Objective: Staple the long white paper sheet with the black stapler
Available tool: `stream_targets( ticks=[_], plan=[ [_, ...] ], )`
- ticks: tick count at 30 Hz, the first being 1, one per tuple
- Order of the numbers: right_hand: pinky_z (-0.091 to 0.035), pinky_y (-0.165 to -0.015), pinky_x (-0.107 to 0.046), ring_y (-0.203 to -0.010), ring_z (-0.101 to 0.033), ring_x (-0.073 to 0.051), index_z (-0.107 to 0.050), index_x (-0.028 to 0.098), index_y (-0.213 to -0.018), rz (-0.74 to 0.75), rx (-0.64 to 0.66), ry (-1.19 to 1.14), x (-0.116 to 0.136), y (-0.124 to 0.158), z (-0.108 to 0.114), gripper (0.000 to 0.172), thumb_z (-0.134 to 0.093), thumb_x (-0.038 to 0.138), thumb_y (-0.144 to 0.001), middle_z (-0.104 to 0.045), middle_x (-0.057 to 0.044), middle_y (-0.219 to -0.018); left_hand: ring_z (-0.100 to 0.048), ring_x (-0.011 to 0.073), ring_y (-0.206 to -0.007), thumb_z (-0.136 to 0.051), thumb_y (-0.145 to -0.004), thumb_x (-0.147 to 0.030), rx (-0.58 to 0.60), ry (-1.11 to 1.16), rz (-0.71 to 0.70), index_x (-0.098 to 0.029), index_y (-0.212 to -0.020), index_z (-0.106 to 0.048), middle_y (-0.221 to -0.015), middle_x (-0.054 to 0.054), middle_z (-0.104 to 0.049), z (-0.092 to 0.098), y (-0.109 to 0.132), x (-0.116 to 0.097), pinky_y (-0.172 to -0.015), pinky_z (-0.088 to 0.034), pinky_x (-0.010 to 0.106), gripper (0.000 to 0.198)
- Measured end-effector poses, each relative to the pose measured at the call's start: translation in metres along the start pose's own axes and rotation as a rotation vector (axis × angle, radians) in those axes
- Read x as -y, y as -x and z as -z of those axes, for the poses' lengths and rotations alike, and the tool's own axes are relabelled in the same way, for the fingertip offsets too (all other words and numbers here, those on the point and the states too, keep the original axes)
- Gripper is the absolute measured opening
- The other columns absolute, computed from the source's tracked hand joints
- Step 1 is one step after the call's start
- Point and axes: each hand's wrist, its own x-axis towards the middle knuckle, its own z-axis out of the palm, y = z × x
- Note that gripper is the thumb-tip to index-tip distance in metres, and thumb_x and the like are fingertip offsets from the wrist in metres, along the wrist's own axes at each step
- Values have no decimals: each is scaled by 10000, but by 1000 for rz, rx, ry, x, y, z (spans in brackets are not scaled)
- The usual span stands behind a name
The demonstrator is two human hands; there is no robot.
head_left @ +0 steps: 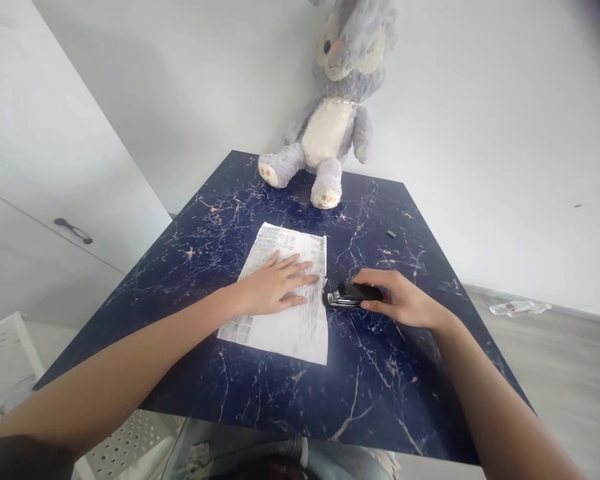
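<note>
your left hand (275, 288) lies flat, spread wide, on a white sheet of printed paper (295, 333) near the middle of a dark blue marbled tabletop (390, 373); your right hand (405, 301) holds a black and silver stapler (353, 295), its front end at the paper's right edge

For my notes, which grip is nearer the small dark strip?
Right: right grip, holding the stapler, sits this side of the strip; left grip, on the paper, farther leftward.

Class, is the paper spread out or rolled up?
Spread out: the paper lies flat on the table beneath the left hand, its printed face showing.
</note>
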Motion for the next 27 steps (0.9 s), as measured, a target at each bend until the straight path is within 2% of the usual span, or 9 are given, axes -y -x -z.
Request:
stream_targets(
  ticks=[4,6,9,13,17,19,22,25,27],
  plan=[
    [-472,-702,-309,-839,-604,-190,-682,202,-1146,79,119,-25,4,3,6,253,-649,364,-955,-675,-66,-1002,-66,360,-1578,-446,-999,-603,-9,-16,37,-366,-1604,-288,-1703,19,-199,-1,-2,-5,-1244,37,627,669],
    [-474,-703,-313,-814,-598,-181,-694,206,-1150,116,163,-46,6,4,7,243,-651,343,-954,-669,-61,-986,-37,342,-1583,-422,-1026,-537,1,-18,-2,-397,-1593,-305,-1703,-14,-199,-2,-4,-11,-1246,46,624,595],
    [-479,-704,-312,-797,-599,-173,-698,211,-1171,148,211,-76,12,3,5,250,-653,319,-951,-660,-59,-990,-69,301,-1586,-396,-1048,-469,55,19,-105,-452,-1542,-383,-1689,-62,-239,-4,-7,-21,-1260,35,598,495],
    [-487,-700,-302,-810,-607,-172,-700,209,-1190,198,237,-126,26,-1,-2,256,-638,302,-960,-657,-66,-1005,-141,311,-1576,-377,-1057,-447,-5,58,-46,-371,-1455,-517,-1679,-6,-278,-7,-7,-21,-1261,4,605,429],
    [-491,-672,-289,-805,-610,-170,-706,223,-1188,222,292,-160,35,-2,-8,253,-644,282,-950,-658,-61,-1002,-166,332,-1568,-391,-1055,-415,-66,61,11,-307,-1378,-567,-1666,36,-302,-6,-6,-14,-1258,-47,619,383],
    [-502,-704,-306,-830,-616,-181,-698,223,-1196,217,278,-143,36,-3,-10,257,-640,285,-953,-659,-64,-1012,-192,332,-1560,-382,-1059,-386,-79,65,16,-300,-1355,-570,-1659,43,-310,-5,-5,-13,-1253,-70,628,362],
    [-504,-757,-332,-862,-615,-195,-681,206,-1209,187,184,-108,33,-6,-13,261,-612,304,-977,-655,-75,-1020,-229,322,-1547,-358,-1068,-359,-109,71,31,-308,-1363,-553,-1642,52,-339,-4,-5,-15,-1247,-76,644,357],
    [-499,-762,-331,-867,-608,-198,-671,192,-1193,166,133,-108,30,-9,-17,263,-609,336,-983,-649,-78,-1018,-266,306,-1536,-397,-1060,-414,-115,109,9,-328,-1416,-517,-1635,53,-355,2,-4,-18,-1254,-67,628,386],
    [-499,-763,-333,-867,-605,-201,-670,191,-1176,163,132,-108,28,-9,-19,259,-612,350,-981,-651,-78,-1018,-313,286,-1520,-449,-1038,-479,-72,160,-44,-350,-1434,-517,-1620,34,-393,7,-1,-19,-1268,-73,589,423]
  ],
)
